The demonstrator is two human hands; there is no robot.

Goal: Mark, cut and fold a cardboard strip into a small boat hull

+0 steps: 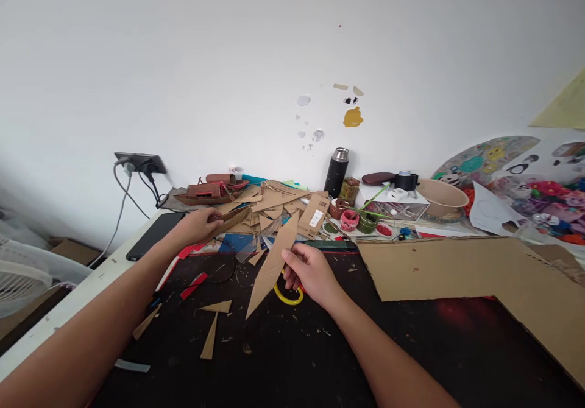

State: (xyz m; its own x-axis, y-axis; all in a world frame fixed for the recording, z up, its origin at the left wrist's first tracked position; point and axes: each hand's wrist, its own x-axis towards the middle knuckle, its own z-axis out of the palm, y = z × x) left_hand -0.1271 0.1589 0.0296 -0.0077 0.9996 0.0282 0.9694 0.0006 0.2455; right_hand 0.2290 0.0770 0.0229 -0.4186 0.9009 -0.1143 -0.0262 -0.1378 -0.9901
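My right hand pinches a long pointed cardboard strip between thumb and fingers, above the dark mat. Under that hand lie scissors with yellow handles, partly covered by the strip. My left hand reaches to the left side of a heap of cardboard scraps; its fingers are curled at a narrow cardboard piece. Just behind it stands a small reddish-brown model boat. Small cardboard offcuts lie on the mat in front.
A large cardboard sheet covers the right side. Paint jars, a black bottle and a beige bowl stand at the back. A phone lies at the left edge, near a wall socket.
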